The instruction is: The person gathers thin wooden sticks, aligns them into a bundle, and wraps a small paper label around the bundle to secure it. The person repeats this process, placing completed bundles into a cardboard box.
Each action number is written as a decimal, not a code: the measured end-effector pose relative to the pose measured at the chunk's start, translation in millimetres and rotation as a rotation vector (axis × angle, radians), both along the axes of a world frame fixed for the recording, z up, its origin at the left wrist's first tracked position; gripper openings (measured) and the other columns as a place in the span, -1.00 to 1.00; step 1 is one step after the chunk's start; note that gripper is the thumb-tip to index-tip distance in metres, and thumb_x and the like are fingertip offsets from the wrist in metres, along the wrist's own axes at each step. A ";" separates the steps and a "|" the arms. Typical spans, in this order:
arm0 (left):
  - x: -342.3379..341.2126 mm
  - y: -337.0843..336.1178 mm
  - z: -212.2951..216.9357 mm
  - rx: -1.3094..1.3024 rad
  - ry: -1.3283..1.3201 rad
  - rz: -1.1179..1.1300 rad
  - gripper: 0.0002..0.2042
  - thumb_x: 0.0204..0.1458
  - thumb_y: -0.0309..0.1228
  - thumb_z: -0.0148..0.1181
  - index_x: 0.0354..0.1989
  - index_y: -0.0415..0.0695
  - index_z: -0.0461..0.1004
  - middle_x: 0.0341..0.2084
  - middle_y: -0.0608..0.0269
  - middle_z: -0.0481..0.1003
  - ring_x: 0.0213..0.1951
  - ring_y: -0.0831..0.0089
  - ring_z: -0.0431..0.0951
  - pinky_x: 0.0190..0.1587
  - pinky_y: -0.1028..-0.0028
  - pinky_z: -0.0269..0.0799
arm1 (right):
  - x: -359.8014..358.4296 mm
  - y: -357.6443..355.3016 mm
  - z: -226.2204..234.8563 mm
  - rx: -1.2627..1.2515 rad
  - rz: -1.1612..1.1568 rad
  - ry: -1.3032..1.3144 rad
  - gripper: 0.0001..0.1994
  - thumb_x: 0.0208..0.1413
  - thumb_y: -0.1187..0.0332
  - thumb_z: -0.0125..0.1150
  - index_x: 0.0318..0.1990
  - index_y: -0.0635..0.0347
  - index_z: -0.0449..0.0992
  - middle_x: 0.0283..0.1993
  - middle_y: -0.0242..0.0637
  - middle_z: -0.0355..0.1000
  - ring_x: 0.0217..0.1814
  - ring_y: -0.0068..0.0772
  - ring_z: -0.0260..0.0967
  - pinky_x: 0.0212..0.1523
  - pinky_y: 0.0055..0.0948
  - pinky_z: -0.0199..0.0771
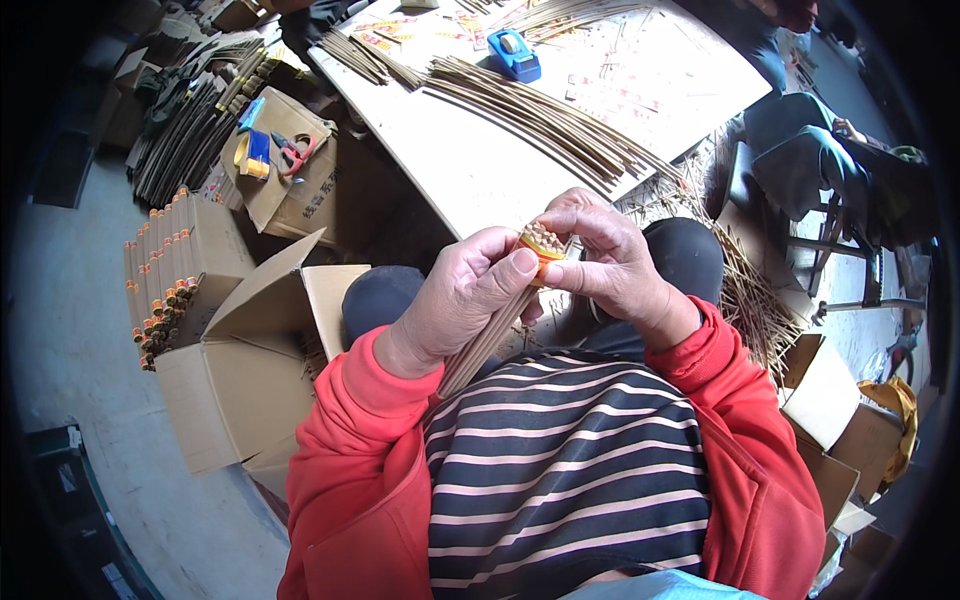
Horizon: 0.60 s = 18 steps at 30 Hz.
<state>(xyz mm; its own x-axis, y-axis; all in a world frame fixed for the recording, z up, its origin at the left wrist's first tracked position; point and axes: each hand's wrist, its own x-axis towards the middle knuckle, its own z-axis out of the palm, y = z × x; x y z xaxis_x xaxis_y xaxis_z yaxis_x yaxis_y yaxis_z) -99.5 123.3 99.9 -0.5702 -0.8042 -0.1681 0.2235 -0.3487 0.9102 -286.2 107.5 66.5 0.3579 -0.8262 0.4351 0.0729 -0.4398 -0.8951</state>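
Note:
In front of my striped shirt, a bundle of thin brown incense sticks slants up and away from me, its cut ends showing at the top. A yellow and red paper band circles it near that end. My left hand is closed round the bundle, thumb lying against the band. From the other side, my right hand grips the banded end, its thumb pressing the paper and its fingers curled over the top. The lower end of the bundle passes behind my left hand and wrist toward my lap.
Ahead stands a white table bearing loose sticks and a blue tape dispenser. To the left are an open carton, stacked banded bundles and a box with red-handled scissors. Sticks lie heaped on the right; another person sits beyond.

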 end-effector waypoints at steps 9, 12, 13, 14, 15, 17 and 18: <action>4.4 1.9 31.9 -0.123 -0.155 -0.118 -0.53 0.16 -0.14 -0.02 0.03 -0.35 0.28 -0.29 0.29 0.40 -0.25 0.65 0.36 -0.17 0.64 0.29 | -1.7 1.3 24.3 -0.212 -0.107 0.066 -0.63 -0.24 0.23 0.45 -0.36 0.27 0.45 -0.44 -0.29 0.32 -0.38 -0.43 0.25 -0.36 -0.50 0.27; -3.2 -1.8 50.3 -0.035 -0.016 -0.094 -0.54 0.16 -0.13 -0.04 0.00 -0.33 0.27 -0.28 0.26 0.40 -0.26 0.61 0.41 -0.18 0.61 0.36 | -3.5 -6.4 45.7 -0.274 -0.144 0.045 -0.62 -0.26 0.21 0.46 -0.37 0.27 0.45 -0.45 -0.30 0.31 -0.41 -0.44 0.24 -0.38 -0.49 0.28; -5.5 -4.8 57.7 -0.050 0.010 -0.102 -0.55 0.15 -0.12 -0.04 -0.03 -0.31 0.28 -0.31 0.25 0.40 -0.29 0.61 0.42 -0.21 0.60 0.37 | -2.6 -10.7 52.5 -0.303 -0.160 -0.009 -0.61 -0.28 0.20 0.47 -0.38 0.26 0.45 -0.47 -0.31 0.30 -0.44 -0.45 0.24 -0.41 -0.50 0.28; -6.9 -9.2 65.7 -0.066 0.036 -0.111 -0.56 0.15 -0.10 -0.05 -0.06 -0.30 0.30 -0.33 0.25 0.40 -0.32 0.60 0.43 -0.25 0.60 0.38 | -1.3 -14.9 60.5 -0.341 -0.194 -0.045 -0.59 -0.30 0.18 0.48 -0.38 0.26 0.45 -0.47 -0.33 0.30 -0.43 -0.47 0.25 -0.42 -0.53 0.28; -7.3 -14.8 76.3 -0.127 0.009 -0.132 -0.58 0.15 -0.09 -0.06 -0.12 -0.27 0.32 -0.40 0.26 0.40 -0.41 0.61 0.42 -0.33 0.62 0.37 | -0.2 -19.2 68.6 -0.351 -0.217 -0.048 -0.59 -0.31 0.17 0.49 -0.38 0.26 0.46 -0.47 -0.33 0.30 -0.44 -0.48 0.25 -0.42 -0.54 0.29; -12.8 -23.0 91.3 -0.131 0.038 -0.058 -0.57 0.13 -0.06 -0.02 -0.14 -0.26 0.32 -0.48 0.28 0.39 -0.51 0.62 0.39 -0.44 0.66 0.33 | 0.1 -31.4 82.0 -0.406 -0.297 -0.008 -0.57 -0.34 0.16 0.50 -0.39 0.27 0.47 -0.47 -0.33 0.30 -0.44 -0.49 0.25 -0.43 -0.54 0.29; -15.1 -27.9 96.9 -0.141 0.059 -0.011 -0.56 0.12 -0.05 -0.01 -0.14 -0.26 0.33 -0.50 0.29 0.40 -0.54 0.63 0.38 -0.47 0.67 0.32 | 2.8 -40.6 88.7 -0.448 -0.312 -0.046 -0.58 -0.33 0.17 0.50 -0.38 0.28 0.48 -0.50 -0.33 0.29 -0.46 -0.51 0.24 -0.45 -0.56 0.29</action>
<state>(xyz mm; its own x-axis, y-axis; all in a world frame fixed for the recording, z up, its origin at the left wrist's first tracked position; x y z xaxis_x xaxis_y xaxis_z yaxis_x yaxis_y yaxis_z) -114.6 95.4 196.7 -0.5847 -0.8110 -0.0201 0.2746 -0.2211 0.9358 -283.4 67.0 155.3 0.0980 -0.6202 0.7783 -0.0879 -0.7844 -0.6140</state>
